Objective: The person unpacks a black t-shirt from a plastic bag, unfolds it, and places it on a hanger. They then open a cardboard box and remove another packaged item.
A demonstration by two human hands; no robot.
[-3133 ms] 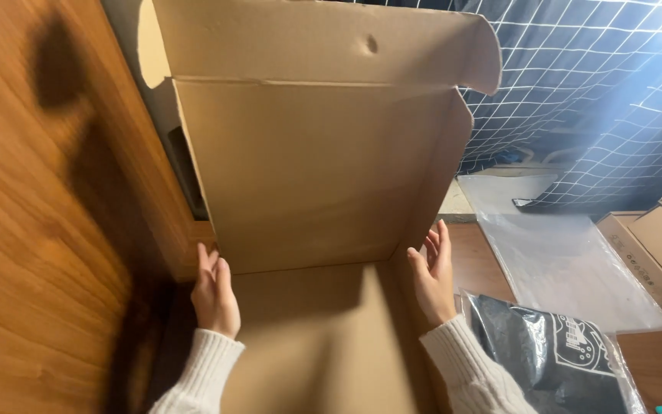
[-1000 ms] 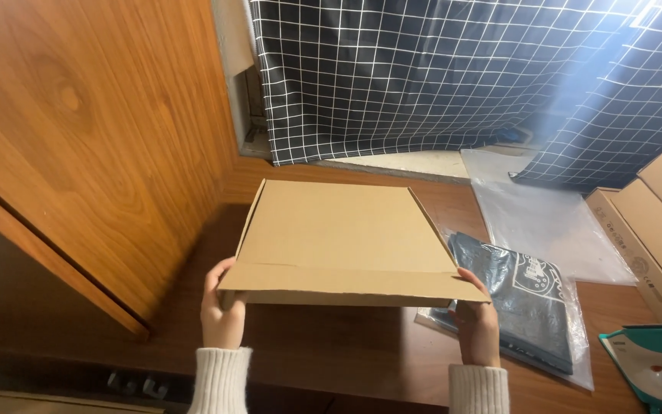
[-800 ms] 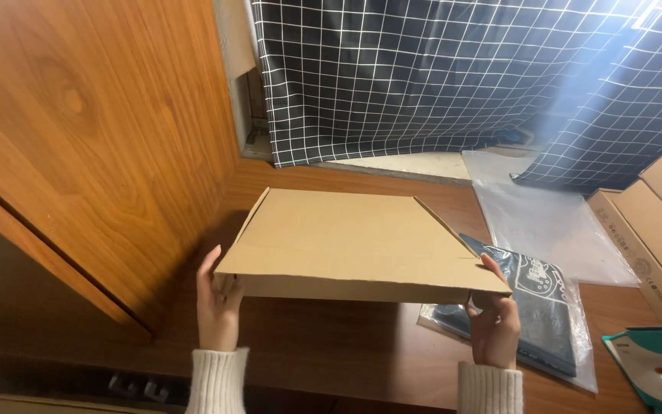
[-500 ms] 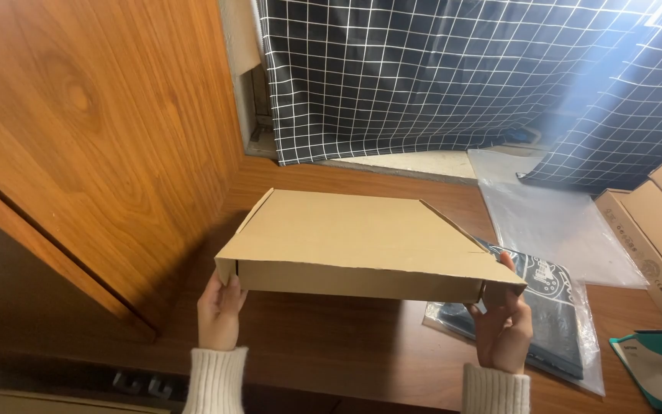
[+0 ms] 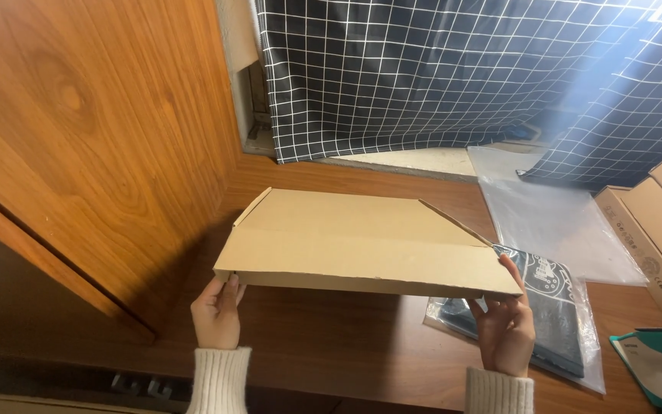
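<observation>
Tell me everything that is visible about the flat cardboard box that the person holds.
The cardboard box is flat, shallow and plain brown, made of what looks like corrugated board, with no print on the sides in view. It is closed, with a side flap tucked in near its right end. It is held tilted above the wooden table, its front wall toward the camera. The left hand grips its near left corner, the right hand its near right corner.

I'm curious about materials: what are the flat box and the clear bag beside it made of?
The flat box, held by the left hand and right hand, looks like matte brown cardboard, with creased folds and raw edges. The clear bag seems thin glossy plastic: it shines and shows dark fabric inside.
</observation>
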